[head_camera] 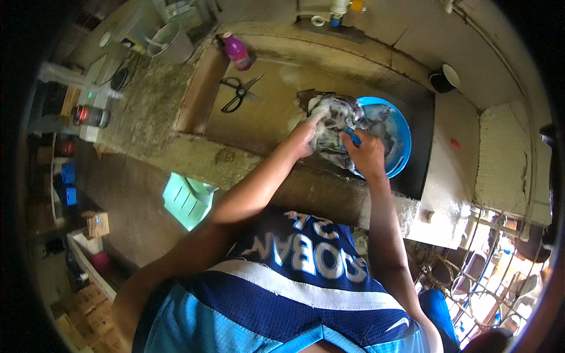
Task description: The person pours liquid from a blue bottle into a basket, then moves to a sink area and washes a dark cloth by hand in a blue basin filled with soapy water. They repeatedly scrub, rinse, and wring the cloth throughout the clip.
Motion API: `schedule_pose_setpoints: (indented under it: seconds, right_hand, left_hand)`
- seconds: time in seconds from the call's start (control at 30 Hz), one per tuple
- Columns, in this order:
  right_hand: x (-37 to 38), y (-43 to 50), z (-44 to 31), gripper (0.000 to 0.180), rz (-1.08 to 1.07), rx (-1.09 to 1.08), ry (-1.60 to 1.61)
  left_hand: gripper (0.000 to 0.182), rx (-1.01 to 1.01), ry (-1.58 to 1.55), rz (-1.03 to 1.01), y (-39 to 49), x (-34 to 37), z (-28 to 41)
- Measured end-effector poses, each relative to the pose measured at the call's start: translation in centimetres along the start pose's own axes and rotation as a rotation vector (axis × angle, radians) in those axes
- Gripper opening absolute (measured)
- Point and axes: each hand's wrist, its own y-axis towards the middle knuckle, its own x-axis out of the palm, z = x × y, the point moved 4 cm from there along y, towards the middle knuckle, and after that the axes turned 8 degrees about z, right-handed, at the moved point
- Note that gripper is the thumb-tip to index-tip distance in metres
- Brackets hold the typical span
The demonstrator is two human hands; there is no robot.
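Note:
My left hand [305, 137] grips the near-left side of a dark, lather-covered item [333, 119], perhaps cloth or a shoe; the suds hide its exact form. In my right hand [370, 152] is a small blue scrubbing tool, apparently a brush [352, 136], pressed against the soapy surface. Its working side cannot be seen. The item rests partly over the left rim of a round blue basin [409, 139]. Inside the basin, sudsy water surrounds more dark material [379, 112].
Both hands work over a concrete sink [269, 103]. Black-handled scissors [240, 92] lie open in it, near a purple bottle [238, 53]. A dark cup [445, 78] sits on the right ledge. Below the counter's left part is a mint-green plastic stool [187, 198].

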Motion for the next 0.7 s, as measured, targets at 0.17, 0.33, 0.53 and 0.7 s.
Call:
schedule_pose_setpoints:
  seconds: [0.17,0.33,0.53,0.7]
  right_hand:
    - [1.0,-2.0,-4.8,0.026,0.017,-0.399,0.107]
    - [-1.9,0.2,2.8,0.037,-0.151,0.078,-0.232]
    - [-1.4,1.0,2.4,0.045,0.078,0.113,-0.03]
    - [2.2,-1.4,2.9,0.033,-0.002,-0.027,-0.076]
  left_hand:
    - [0.04,0.588,0.329,-0.146,-1.0,0.5,-0.1]
    - [0.051,0.116,0.064,0.035,1.9,-2.7,-0.5]
    - [0.076,0.823,0.936,0.248,1.6,-1.1,3.7]
    - [0.067,0.966,1.602,0.131,0.7,5.4,4.7]
